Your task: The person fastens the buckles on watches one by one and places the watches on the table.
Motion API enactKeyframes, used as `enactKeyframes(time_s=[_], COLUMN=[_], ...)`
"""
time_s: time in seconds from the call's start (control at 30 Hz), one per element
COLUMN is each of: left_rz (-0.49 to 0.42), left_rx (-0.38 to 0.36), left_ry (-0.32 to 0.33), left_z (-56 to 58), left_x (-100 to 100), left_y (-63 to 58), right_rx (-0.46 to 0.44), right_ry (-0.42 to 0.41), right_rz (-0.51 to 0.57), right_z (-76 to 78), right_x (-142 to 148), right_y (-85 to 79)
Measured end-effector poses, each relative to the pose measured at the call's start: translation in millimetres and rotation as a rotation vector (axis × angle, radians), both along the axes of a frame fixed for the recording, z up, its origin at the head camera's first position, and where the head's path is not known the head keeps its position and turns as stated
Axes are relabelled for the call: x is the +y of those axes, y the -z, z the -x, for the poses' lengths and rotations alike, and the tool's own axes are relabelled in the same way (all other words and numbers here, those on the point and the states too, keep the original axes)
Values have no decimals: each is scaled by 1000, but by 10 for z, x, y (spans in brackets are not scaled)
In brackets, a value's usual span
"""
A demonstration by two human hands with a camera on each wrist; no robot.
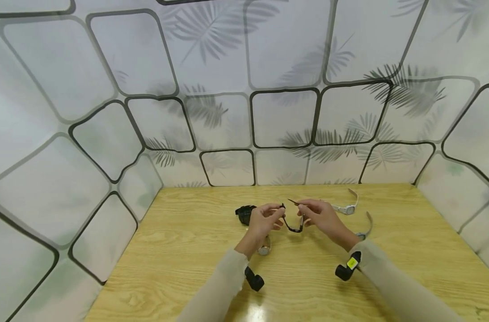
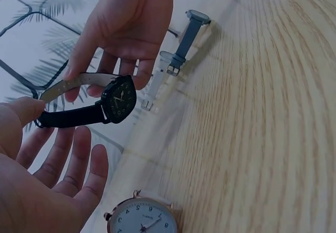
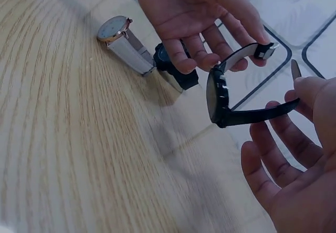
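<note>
Between my two hands a black wristwatch with a dark dial is held up over the table, its strap unfastened and its case hanging lowest. My left hand pinches the buckle end of the strap between thumb and fingers. Opposite it, my right hand pinches the strap's free end, whose tip pokes out past the thumb. In the right wrist view the watch case is seen from its side, and the straps spread in a V from it.
On the wooden table, a rose-gold watch lies below my left hand, with a black watch behind that hand. To the right are a white watch and a grey-blue watch. A patterned wall covering borders the table.
</note>
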State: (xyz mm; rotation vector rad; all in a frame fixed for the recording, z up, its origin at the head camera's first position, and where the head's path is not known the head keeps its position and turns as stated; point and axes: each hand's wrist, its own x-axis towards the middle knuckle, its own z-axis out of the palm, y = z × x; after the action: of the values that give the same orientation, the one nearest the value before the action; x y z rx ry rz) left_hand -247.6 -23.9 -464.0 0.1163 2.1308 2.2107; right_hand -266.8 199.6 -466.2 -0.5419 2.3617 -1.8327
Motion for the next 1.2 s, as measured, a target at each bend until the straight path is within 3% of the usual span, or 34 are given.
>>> enactKeyframes(time_s=[0.4,0.6,0.77,0.97,1.2], left_rz=[76,11,-73,-84,-94], left_rx=[142,115,90,90,82], left_ry=[10,3,7,-3,-11], left_z=[-13,-3,-3,-21,-14], left_x=[-73,-84,-36,24,65], left_y=[66,78,15,-65,-45], right_rx=[-12,-13,4,36,43], right_ry=[-9,-16,-33,-51,-21], right_rz=[20,19,-7,-54,-73], right_z=[-43,-82,-101,-119,-133], right_x=[111,125,89,8,-31], right_y=[33,7,-22,-70,-81])
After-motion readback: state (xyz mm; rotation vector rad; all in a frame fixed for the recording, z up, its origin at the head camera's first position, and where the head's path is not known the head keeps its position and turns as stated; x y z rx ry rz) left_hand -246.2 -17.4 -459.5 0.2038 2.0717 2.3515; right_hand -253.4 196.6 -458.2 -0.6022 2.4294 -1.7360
